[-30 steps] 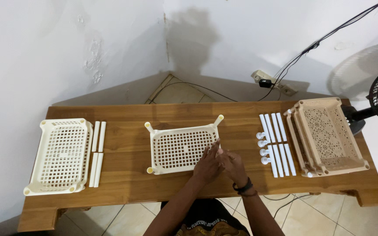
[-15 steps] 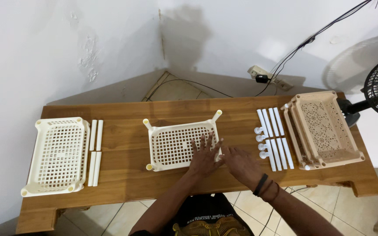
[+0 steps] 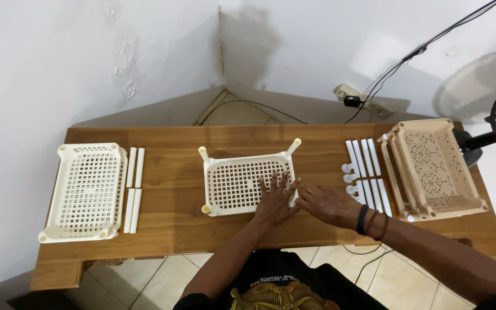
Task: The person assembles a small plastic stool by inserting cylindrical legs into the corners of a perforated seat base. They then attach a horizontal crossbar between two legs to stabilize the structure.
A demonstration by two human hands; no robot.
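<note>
- Three groups of parts lie on the wooden table (image 3: 167,201), and we list them from left to right.
- At the far left we have a cream tray (image 3: 86,190) with a grid floor, lying flat, with short sockets at its corners.
- Just beside its right edge lie four white tubes (image 3: 133,189), set in two pairs end to end and running parallel to the tray's long side.
- At the middle of the table sits the second cream tray (image 3: 242,182). Two white legs (image 3: 294,146) stand up from its two far corners; its near left corner shows only a short stub.
- Our left hand (image 3: 274,200) lies flat with the fingers spread, palm down on the near right part of this tray. It is open and grips nothing.
- Our right hand (image 3: 327,204) rests on the table just to the right of that tray, close to its near right corner. The fingers are loosely extended; we cannot tell whether anything small lies under them. Dark bands circle the wrist.
- Right of the hand lie more white tubes (image 3: 365,172) in two rows, with small white caps (image 3: 348,179) just beside them.
- At the far right we have a stack of tan baskets (image 3: 431,169) with patterned walls, tilted against one another.
</note>
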